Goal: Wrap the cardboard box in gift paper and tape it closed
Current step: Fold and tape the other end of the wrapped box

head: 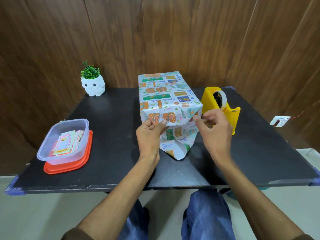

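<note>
Head view, read from left to right. A clear plastic container (63,141) of paper tags sits on its red lid (68,168) near the desk's (112,118) left edge; behind it stands a white owl planter (93,86).

At centre, the wrapped box (167,94) lies on the desk with its long axis running away from you, one end toward the wall and the unfinished end pointing straight at you. The gift paper (174,144) at this near end hangs loose: the top flap is folded down, and a lower tongue trails onto the desk toward your lap.

Your left hand (149,135) has its grip closed on the folded top flap, thumb over the paper's edge at the near-left corner. Your right hand (213,130) is at the near-right corner, fingers (197,118) curled as if pinching the side fold; whether paper is actually held there cannot be told.

The open end lies directly ahead of both grips, so the remaining folds likely press away from you, along the box's axis. The yellow tape dispenser (220,108) stands just right of the box, nearer your right hand, which suits it for fetching tape.
</note>
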